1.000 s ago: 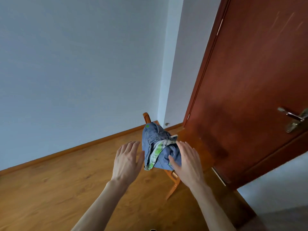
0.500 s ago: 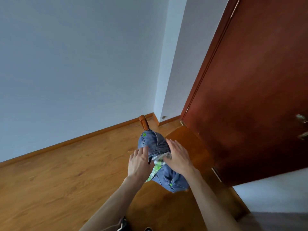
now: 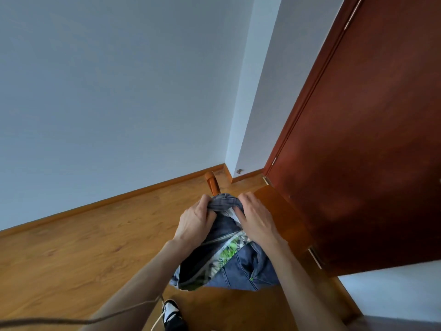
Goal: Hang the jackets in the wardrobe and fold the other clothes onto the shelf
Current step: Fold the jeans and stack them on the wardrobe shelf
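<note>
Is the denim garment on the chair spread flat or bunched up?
Bunched up: the denim garment hangs crumpled over the chair, lining showing; left hand and right hand grip its top.

The jacket [image 3: 229, 254] hangs over the chair [image 3: 276, 211]. The left hand [image 3: 194, 223] holds its top on the left, and the right hand [image 3: 256, 218] holds it on the right. The wall [image 3: 114, 91] is behind the chair. The door [image 3: 372, 139] stands to the right. A shoe [image 3: 171, 315] is on the floor [image 3: 71, 247] below the jacket.
</note>
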Demonstrator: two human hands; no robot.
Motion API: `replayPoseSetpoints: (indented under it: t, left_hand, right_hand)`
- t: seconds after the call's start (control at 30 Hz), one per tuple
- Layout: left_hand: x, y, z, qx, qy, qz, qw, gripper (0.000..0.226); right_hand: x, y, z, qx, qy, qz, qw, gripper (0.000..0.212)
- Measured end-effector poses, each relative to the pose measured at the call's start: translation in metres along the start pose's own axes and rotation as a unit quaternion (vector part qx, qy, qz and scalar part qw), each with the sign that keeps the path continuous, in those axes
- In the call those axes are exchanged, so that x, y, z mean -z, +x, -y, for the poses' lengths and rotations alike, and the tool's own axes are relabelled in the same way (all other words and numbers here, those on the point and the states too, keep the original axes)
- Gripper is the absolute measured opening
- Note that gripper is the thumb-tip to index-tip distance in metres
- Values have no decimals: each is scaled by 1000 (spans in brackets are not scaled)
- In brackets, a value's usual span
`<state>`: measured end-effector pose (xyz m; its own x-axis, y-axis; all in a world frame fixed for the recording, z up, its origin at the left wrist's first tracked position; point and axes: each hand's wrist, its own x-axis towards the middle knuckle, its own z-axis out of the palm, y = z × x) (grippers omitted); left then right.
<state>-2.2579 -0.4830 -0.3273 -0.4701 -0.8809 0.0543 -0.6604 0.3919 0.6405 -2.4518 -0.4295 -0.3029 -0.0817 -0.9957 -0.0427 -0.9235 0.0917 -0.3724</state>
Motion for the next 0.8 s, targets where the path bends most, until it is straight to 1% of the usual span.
replayPoseSetpoints:
  t: [0.1,0.17,0.23,0.3,0.37,0.43,0.5,0.6,0.67,0.7,0.8]
  left_hand:
    - [49,1,-18,-21,-30,-45,998,13]
    - [79,-10,-27,-31,-6,-57,998,21]
    - [106,-30,-27,-19,39,-63,997,27]
    - [127,-56,-18,32,33,-79,996,27]
    - [144,-84,-6,106,1,-103,989,19]
    - [157,-114,4,150,21,-123,981,14]
    - [170,-143,12,176,50,-149,972,12]
    - [200,-185,26,231,66,-175,955,11]
    - [230,-214,36,272,71,-209,937,10]
    - [246,-230,40,288,67,-239,925,10]
    - [303,-284,47,351,22,-330,876,20]
  right_hand:
    - [32,6,27,24,43,-28,998,17]
    - [53,12,49,56,96,-54,992,15]
    - [71,19,77,95,130,-48,986,10]
    - [87,22,113,140,161,-23,977,7]
    - [104,23,151,186,220,-12,958,5]
    - [121,20,188,229,263,-21,937,6]
    - [142,13,225,272,273,-35,922,7]
    - [176,0,279,335,279,-60,898,5]
    - [195,-10,314,369,272,-78,886,7]
    - [202,-16,330,383,265,-88,880,9]
    - [219,-36,377,416,253,-121,865,18]
